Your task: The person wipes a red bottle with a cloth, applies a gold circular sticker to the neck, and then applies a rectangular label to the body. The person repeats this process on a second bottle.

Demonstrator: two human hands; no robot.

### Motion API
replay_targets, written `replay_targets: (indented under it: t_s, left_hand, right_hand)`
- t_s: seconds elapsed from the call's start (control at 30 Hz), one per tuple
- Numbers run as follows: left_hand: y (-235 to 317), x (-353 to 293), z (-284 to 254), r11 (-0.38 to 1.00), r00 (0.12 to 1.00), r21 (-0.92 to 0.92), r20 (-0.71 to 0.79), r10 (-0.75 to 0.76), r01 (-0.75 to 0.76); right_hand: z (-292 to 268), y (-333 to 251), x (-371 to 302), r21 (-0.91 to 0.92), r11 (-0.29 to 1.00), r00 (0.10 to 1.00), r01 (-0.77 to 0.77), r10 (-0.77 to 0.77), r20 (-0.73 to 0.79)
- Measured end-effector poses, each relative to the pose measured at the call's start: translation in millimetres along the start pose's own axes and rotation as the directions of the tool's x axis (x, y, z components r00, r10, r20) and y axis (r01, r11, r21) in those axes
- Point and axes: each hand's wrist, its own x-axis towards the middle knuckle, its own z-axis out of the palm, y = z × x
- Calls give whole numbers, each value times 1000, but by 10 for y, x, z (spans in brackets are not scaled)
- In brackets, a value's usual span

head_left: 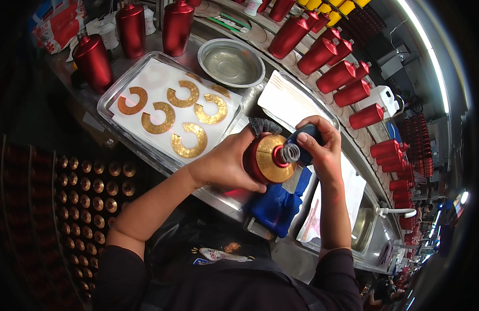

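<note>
My left hand (221,163) is wrapped round a red bottle (251,165), tilted so that its clear threaded neck points up towards me. A gold ring-shaped label covers the bottle's shoulder around the neck. Dark cloth covers a fingertip of that hand. In my right hand (327,153) is a dark blue, rounded tool or pad (306,144), held close against the shoulder by the neck; its exact kind is unclear. To the left, several gold C-shaped labels (189,140) lie on a white sheet in a metal tray (141,149).
A metal bowl of liquid (231,62) stands behind the tray. Red bottles (131,31) stand at the back left, and more line a conveyor (322,78). A blue cloth (281,207) hangs over the table edge. A sink (364,230) with a white tap (397,212) is at the right.
</note>
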Motion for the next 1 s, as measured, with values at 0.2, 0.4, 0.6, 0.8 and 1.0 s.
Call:
replay_targets:
  t_s: [0.2,0.4,0.6,0.8,1.0]
  left_hand:
    - [42,140,-166,938,928,-154,263,-265,311]
    - [-61,133,-104,975,946,-176,315,-76,137]
    - [7,-85,100,998,999,-42,-6,50,-51]
    - [-89,-217,369,997,977,68,-207,48,-35]
    - [-53,-120,502,947,956,317,-265,128,-39]
  right_hand:
    - [66,-254,629,52,997,828,-59,20,560]
    - [69,-190,499,-154,982,976,111,-79,202]
    - [11,-127,88,-203,979,991,33,-59,-122]
    - [5,98,-377,-226,961,902,163,-237,-360]
    - [195,89,-1194,-121,935,906,333,-353,-232]
